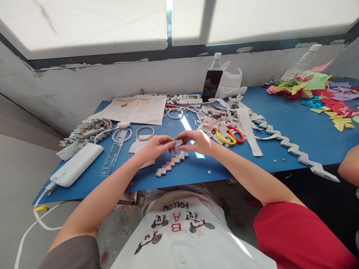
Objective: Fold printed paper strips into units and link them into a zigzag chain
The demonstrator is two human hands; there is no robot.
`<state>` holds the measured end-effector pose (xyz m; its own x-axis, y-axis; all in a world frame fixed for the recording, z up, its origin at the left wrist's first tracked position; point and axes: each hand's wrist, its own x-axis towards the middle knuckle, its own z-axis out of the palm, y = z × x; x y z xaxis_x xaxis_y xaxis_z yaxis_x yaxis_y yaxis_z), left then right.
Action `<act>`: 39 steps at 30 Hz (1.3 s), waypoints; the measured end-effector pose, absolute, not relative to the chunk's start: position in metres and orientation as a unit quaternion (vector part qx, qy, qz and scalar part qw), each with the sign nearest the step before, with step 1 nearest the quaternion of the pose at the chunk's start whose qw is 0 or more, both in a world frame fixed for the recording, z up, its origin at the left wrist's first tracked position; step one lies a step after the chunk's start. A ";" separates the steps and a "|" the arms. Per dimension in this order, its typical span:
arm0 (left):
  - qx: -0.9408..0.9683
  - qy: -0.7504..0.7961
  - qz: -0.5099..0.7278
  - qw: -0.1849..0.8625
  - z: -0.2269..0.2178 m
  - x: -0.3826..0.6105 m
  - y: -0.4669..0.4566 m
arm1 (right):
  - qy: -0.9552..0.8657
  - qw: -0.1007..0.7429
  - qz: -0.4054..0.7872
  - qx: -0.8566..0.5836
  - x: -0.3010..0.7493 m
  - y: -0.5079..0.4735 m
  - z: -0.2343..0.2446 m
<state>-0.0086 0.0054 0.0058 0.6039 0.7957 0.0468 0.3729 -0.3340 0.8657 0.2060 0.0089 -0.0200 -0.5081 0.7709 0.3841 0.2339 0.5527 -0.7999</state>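
Observation:
Over the blue table, my left hand (160,145) and my right hand (196,142) meet fingertip to fingertip. Between them is a small folded newspaper strip (178,142), pinched from both sides. Just below, a short zigzag chain of folded paper (171,164) lies on the table. To the right of my right hand rest scissors (230,135) with one yellow and one red handle loop. Left of my left hand lies a roll of tape (145,132), with cut newspaper pieces (137,146) partly behind my wrist.
A white power strip (77,164), a clear ruler (113,155) and a coiled paper chain (89,130) are on the left. Newspaper (137,108), a phone (211,85) against a bottle (216,61), and paper scraps lie behind. A long zigzag chain (297,151) overhangs the right edge, near another person's arm (350,166).

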 end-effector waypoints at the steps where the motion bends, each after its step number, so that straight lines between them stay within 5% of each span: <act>1: 0.775 0.375 0.248 0.444 0.006 -0.009 0.006 | -0.785 0.387 0.362 -0.320 0.206 0.009 -0.020; 25: 0.760 0.360 0.259 0.474 0.004 -0.005 0.002 | -0.667 0.469 0.466 -0.343 0.187 -0.004 -0.024; 39: 0.799 0.382 0.208 0.415 0.007 -0.005 -0.004 | -0.676 0.356 0.521 -0.381 0.196 -0.002 -0.007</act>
<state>-0.0050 -0.0039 0.0073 0.6215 0.7832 0.0152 0.4374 -0.3631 0.8227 0.1955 -0.0015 -0.0070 -0.4560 0.8861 0.0833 0.1451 0.1664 -0.9753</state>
